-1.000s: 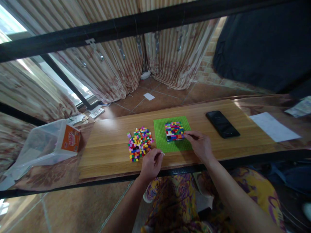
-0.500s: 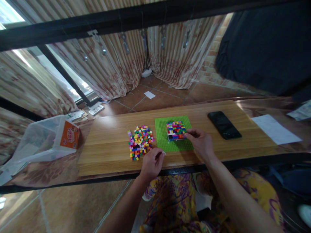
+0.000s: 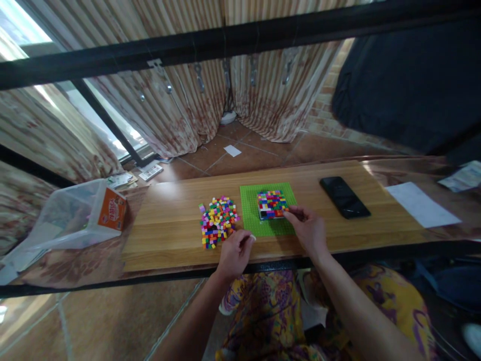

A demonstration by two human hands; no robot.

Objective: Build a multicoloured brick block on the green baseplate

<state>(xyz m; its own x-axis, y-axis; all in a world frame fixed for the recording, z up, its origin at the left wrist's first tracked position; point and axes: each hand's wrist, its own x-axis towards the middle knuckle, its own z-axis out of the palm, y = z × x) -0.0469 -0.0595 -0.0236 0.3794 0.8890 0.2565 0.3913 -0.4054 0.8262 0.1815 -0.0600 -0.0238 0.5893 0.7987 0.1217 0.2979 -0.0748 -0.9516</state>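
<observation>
My right hand (image 3: 308,229) is pinched narrow, multicoloured boxy plastic-brick block (image 3: 271,203) just left of my fingertips on the green square plastic baseplate (image 3: 250,218). Left hand (image 3: 235,253) is curled, farther off. Can't tell if either's holding anything.

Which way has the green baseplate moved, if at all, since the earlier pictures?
No: the green baseplate shows no visible shift against the wooden board beneath it.
</observation>
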